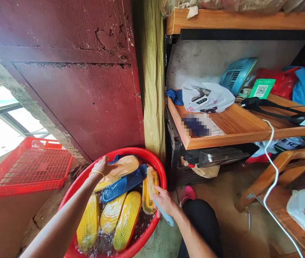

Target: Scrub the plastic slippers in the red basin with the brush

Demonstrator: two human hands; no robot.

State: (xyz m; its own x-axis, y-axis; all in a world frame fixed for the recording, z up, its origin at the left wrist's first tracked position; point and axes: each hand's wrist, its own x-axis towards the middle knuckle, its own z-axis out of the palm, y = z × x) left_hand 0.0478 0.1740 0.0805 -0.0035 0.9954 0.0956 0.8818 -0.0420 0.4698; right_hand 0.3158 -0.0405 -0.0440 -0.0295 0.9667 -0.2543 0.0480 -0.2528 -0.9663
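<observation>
The right hand (166,202) grips a blue brush (164,215) against a yellow slipper (149,190) in a red basin (155,157); the left hand (101,166), open, rests on a peach slipper (124,165).

A wet yellow ridged plastic slipper (127,221) gleams in a glossy red plastic basin (152,157), beside a smooth pale blue plastic scrub brush (164,214), while a dark red painted metal door (71,107) looks rough and peeling and an orange wooden shelf (230,125) looks smooth and varnished.

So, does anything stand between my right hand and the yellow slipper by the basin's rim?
Nothing visible: your right hand, gripping a light-blue plastic brush, sits right against the yellow ridged slipper, tilted inside the red plastic basin.
</observation>
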